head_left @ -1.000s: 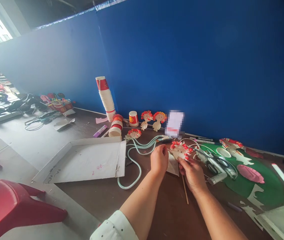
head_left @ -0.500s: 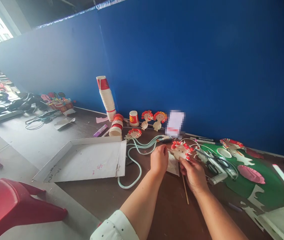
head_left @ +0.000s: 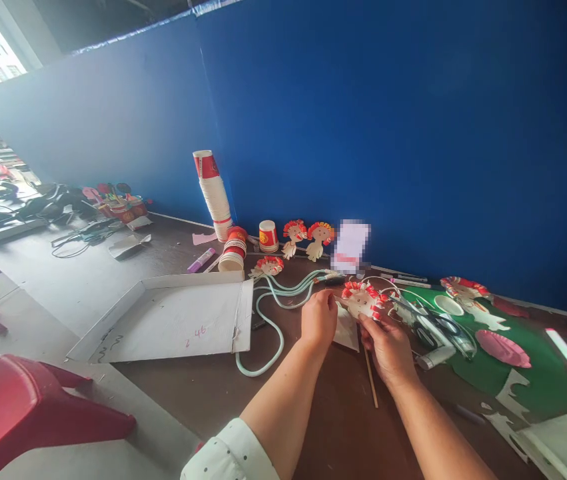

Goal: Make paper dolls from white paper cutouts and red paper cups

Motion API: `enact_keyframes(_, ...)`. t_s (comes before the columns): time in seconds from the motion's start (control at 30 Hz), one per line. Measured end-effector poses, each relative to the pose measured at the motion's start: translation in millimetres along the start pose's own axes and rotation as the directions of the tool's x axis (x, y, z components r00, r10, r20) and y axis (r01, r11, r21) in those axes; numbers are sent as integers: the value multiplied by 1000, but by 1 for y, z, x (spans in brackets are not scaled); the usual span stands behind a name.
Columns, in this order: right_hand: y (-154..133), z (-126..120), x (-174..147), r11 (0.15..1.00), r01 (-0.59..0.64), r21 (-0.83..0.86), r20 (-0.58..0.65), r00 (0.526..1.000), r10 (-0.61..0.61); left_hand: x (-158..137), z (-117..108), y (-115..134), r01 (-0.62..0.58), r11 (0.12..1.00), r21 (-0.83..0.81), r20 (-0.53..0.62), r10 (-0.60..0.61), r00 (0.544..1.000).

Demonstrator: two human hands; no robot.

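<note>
Here's the doll (head_left: 363, 301), face up between the two hands, its curled red fringe fanned out along the far side, and the right hand (head_left: 389, 350) has it: thumb laid over the near edge, fingers tucked beneath, a light pinch. In comes the left hand (head_left: 319, 319) on the other side, fingers curled in tight, tips right by the doll's left edge; whether they have hold of it, I cannot tell. Just below the grip, a white paper (head_left: 347, 330) lies on the brown table (head_left: 333, 420), and a thin stick (head_left: 372, 379) points back towards the person beside the right wrist. Left of the grip loops a pale green cable (head_left: 282, 337), and past that sits a shallow box (head_left: 163, 320). Beyond the grip and to the left, two dolls (head_left: 319, 239) lean by the blue wall (head_left: 388, 133), a cup (head_left: 268, 237) next to them, then a tall leaning stack (head_left: 214, 200). Over on the right, just past the right hand, there's a white tool (head_left: 436, 357), then a pink plate (head_left: 503, 348) on the green sheet (head_left: 478, 383).
</note>
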State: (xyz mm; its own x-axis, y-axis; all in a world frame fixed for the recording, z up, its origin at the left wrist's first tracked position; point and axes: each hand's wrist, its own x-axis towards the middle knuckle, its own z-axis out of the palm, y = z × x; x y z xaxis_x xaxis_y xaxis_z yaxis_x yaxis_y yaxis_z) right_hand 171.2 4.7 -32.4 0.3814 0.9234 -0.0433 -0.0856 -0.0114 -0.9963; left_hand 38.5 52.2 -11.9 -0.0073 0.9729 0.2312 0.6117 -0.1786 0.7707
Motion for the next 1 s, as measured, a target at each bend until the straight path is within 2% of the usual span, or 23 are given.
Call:
enact_keyframes(0.3, -1, 0, -1, 999, -10, -43, -14, 1000, 10, 2, -1, -2, 152, 972, -179, 47, -146, 988)
enact_keyframes(0.63, -1, -1, 0, 999, -33, 7, -26, 999, 33, 7, 1, -9, 347, 822, -451, 186, -294, 938)
enact_keyframes(0.83, 2, -3, 1, 1000, -9, -21, -11, 1000, 9, 9, 1, -13, 272, 861, -430, 123, -242, 962)
enact_keyframes(1.0, -2, -3, 2, 999, 25, -37, 16, 1000, -25, 10, 2, -13, 301, 844, -444, 162, -255, 953)
